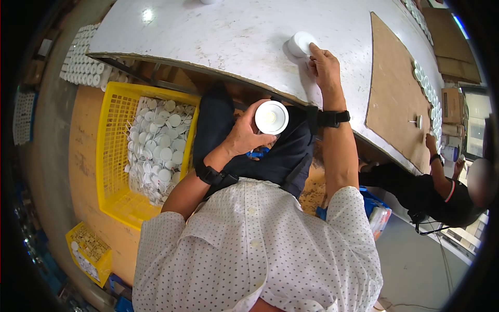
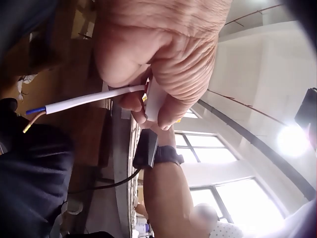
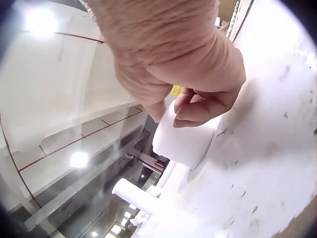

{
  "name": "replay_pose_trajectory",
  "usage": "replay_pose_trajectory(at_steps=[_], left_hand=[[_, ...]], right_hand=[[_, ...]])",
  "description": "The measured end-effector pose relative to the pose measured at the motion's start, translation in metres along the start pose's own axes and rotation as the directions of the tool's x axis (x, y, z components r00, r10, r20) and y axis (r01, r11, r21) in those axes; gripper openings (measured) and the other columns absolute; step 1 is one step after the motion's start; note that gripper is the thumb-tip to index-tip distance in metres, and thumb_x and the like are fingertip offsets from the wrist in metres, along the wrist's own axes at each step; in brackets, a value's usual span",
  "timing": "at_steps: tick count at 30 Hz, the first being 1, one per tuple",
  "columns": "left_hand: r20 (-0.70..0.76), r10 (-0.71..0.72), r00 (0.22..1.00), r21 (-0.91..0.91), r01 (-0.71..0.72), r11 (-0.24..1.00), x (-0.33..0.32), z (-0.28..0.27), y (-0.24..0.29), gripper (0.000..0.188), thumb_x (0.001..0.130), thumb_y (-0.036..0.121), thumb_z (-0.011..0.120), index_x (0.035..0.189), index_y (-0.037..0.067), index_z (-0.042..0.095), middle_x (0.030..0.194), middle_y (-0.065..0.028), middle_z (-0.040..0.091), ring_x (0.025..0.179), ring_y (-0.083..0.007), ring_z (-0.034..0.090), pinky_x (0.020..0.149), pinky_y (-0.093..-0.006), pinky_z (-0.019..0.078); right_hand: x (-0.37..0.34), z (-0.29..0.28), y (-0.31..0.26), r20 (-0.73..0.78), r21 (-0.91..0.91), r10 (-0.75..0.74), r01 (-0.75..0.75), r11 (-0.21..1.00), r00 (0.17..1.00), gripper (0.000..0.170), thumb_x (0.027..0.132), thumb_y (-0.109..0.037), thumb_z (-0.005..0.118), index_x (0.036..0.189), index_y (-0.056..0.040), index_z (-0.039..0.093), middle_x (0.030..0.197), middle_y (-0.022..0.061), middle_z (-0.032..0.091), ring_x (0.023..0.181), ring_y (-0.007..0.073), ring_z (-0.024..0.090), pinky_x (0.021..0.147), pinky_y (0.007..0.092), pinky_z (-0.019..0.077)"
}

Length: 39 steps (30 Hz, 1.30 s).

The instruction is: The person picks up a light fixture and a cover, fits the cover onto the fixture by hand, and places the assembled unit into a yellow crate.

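Observation:
My left hand [image 1: 247, 130] grips a round white lamp [image 1: 271, 117] with a pale disc at its centre, held over my lap. From that hand, in the left wrist view, a white cable [image 2: 84, 98] sticks out, with blue and brown wire ends bared of the white sheath. On the white table [image 1: 234, 47], my right hand [image 1: 326, 67] pinches the edge of a white round cup-like piece [image 1: 300, 44]. The right wrist view shows this white piece [image 3: 182, 144] against the tabletop, under the thumb and fingers.
A yellow crate [image 1: 106, 156] of white discs stands left of my legs, a smaller yellow basket [image 1: 106, 268] beyond it. White pieces [image 1: 83, 65] are stacked at the far left. A brown board [image 1: 395, 93] lies on the table's right, where another person [image 1: 436, 192] works beside rows of white pieces.

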State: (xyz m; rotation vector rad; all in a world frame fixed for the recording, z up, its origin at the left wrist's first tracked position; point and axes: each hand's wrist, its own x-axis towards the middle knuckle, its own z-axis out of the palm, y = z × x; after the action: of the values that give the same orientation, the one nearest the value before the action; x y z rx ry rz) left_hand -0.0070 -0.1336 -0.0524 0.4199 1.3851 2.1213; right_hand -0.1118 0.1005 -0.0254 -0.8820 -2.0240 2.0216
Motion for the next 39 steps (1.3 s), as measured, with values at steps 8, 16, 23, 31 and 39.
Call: replay_pose_trajectory(at_steps=[8,16,23,31,39], left_hand=[[-0.011,-0.016,1.0,0.061,0.016,0.998,0.0,-0.002,-0.004,0.074,0.066,0.002,0.068,0.128,0.0,0.029,0.119,-0.0088,0.044,0.111,-0.0163,0.044,0.094,-0.0297,0.0371],[-0.015,0.027,1.0,0.145,-0.025,0.989,-0.002,0.0,0.001,0.07,0.068,0.002,0.067,0.127,-0.001,0.029,0.119,-0.0089,0.045,0.109,-0.0154,0.046,0.093,-0.029,0.0386],[-0.025,0.05,0.998,0.08,-0.048,0.996,0.004,0.008,0.007,0.071,0.067,0.003,0.067,0.126,-0.002,0.029,0.117,-0.0097,0.045,0.11,-0.0167,0.044,0.094,-0.0295,0.0374],[-0.052,0.071,0.996,0.22,-0.058,0.974,0.008,0.016,-0.006,0.067,0.069,0.007,0.068,0.125,-0.001,0.032,0.111,-0.0121,0.051,0.102,-0.0171,0.05,0.087,-0.0295,0.042],[-0.062,0.089,0.994,0.406,-0.057,0.912,0.007,0.019,-0.002,0.057,0.078,0.025,0.063,0.124,0.001,0.037,0.112,-0.0136,0.05,0.103,-0.0195,0.049,0.086,-0.0293,0.0413]], right_hand=[[-0.005,-0.008,0.004,0.051,0.194,-0.057,0.046,0.98,0.997,0.022,0.082,-0.02,0.06,0.072,-0.003,0.05,0.062,0.003,0.05,0.051,0.0082,0.046,0.045,0.0195,0.0386],[-0.052,-0.027,0.011,0.172,0.439,-0.059,-0.023,0.898,0.983,0.013,0.087,-0.011,0.049,0.088,0.0013,0.053,0.067,0.0055,0.055,0.058,0.0102,0.053,0.051,0.0195,0.045],[-0.106,-0.032,0.039,0.23,0.385,-0.011,-0.08,0.919,0.973,0.009,0.085,-0.01,0.053,0.088,-0.0022,0.054,0.067,0.0027,0.054,0.054,0.008,0.049,0.048,0.0186,0.0408],[-0.144,-0.028,0.067,0.315,0.159,0.069,-0.124,0.979,0.947,0.017,0.082,-0.014,0.061,0.093,-0.0023,0.06,0.067,-0.002,0.054,0.052,0.0033,0.046,0.046,0.0165,0.0382],[-0.148,-0.02,0.07,0.3,0.124,0.005,-0.044,0.991,0.954,0.023,0.077,-0.012,0.066,0.095,-0.0008,0.059,0.071,-0.0015,0.055,0.057,0.0028,0.047,0.046,0.016,0.0383]])
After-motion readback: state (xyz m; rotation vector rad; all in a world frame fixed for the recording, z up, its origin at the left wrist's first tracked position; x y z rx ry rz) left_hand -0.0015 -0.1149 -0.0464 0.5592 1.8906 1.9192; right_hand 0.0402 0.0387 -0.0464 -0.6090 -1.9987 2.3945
